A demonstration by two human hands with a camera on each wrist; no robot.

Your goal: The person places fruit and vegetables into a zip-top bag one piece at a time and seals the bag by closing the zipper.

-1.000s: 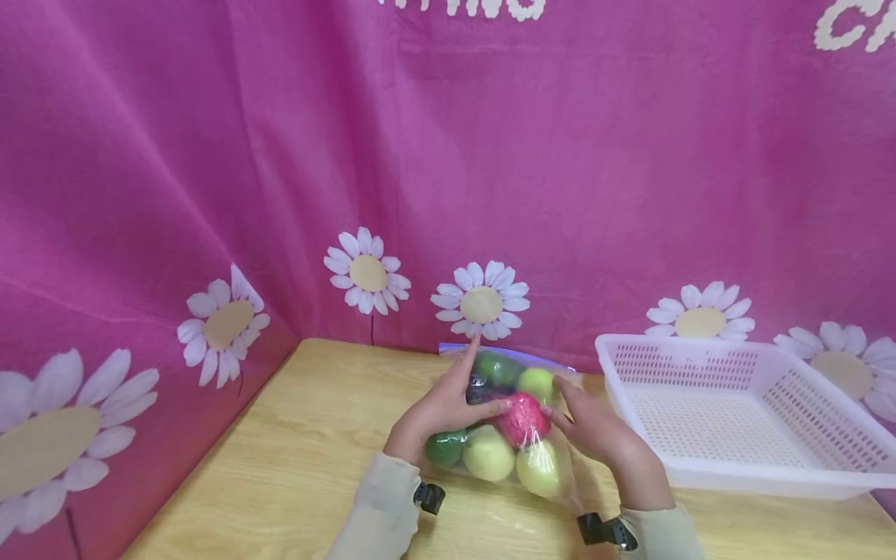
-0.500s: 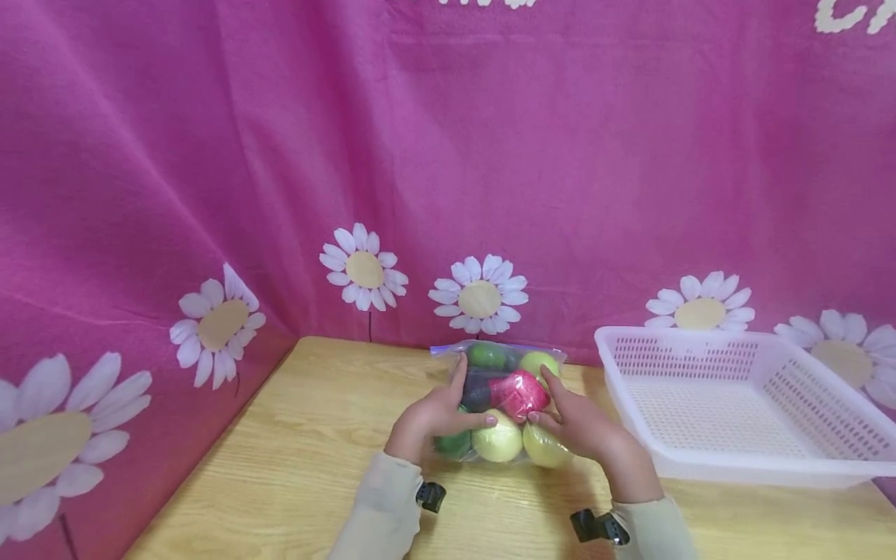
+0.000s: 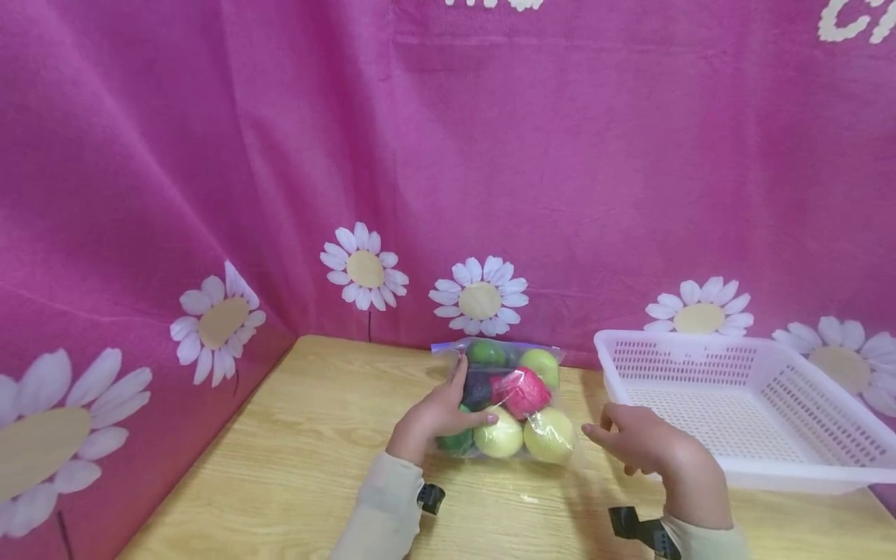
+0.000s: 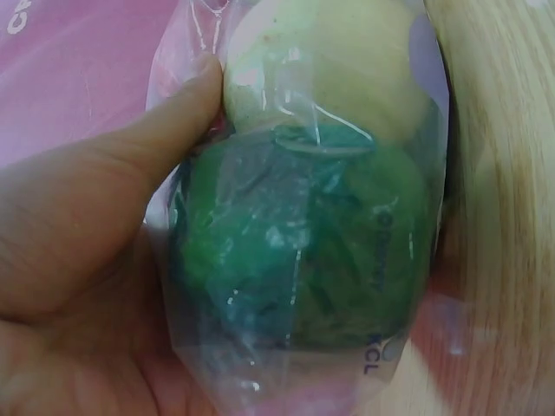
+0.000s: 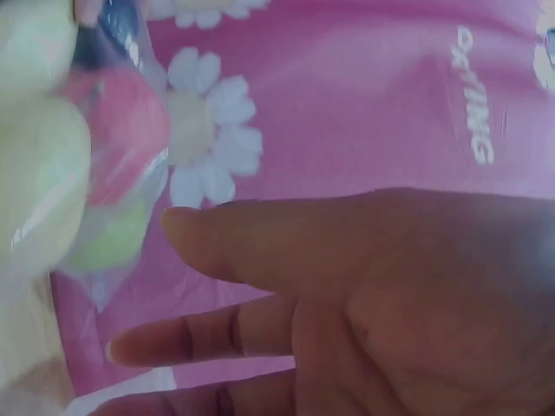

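A clear zip bag (image 3: pixel 514 456) of round, fruit-like things lies on the table, its blue-purple zip strip at the far side. Through the plastic show a crinkled pink-red piece (image 3: pixel 521 393), pale yellow-green ones (image 3: pixel 549 435), a dark one (image 3: pixel 478 390) and green ones (image 4: pixel 303 243). My left hand (image 3: pixel 435 410) rests along the bag's left side, thumb laid across the front, index finger straight along the edge; its other fingers are mostly hidden. To the right, apart from the bag, my right hand (image 3: pixel 661 443) hovers with loosely bent fingers, holding nothing.
A white perforated plastic basket (image 3: pixel 714 470) stands right of the bag, just behind the right hand. The wooden table (image 3: pixel 336 435) meets a pink cloth backdrop (image 3: pixel 560 194) with printed daisies at the back and left.
The bag shifted slightly away and flattened out between both hands. Since then, my right hand has let go of it and moved right, toward the basket's near side; the left hand has stayed.
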